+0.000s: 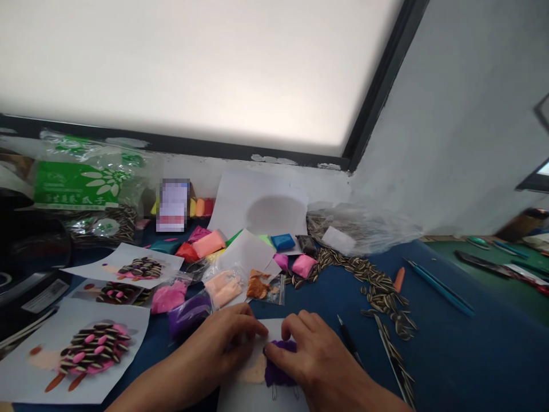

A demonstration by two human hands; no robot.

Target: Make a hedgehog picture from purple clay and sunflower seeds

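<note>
A white sheet of paper (253, 397) lies at the front, with a pale peach clay patch (254, 372) beside a flat purple clay patch (277, 375). Below the purple clay, small leg outlines are drawn. My right hand (315, 355) is bent over the purple clay, its thumb pressing the upper edge and its fingers curled. On the left side of the sheet, my left hand (234, 337) rests with bent fingers, index tip against the paper; its thumb is partly hidden. To the left, a finished hedgehog picture (94, 349) shows seeds set in pink clay.
Sunflower seeds (360, 272) are strewn at the right, near a pen (349, 340), a metal tool (390, 355) and blue tweezers (441, 286). Bagged coloured clay (189, 315) lies beyond my hands. A seed bag (81, 183) and a phone (172, 206) stand at the back.
</note>
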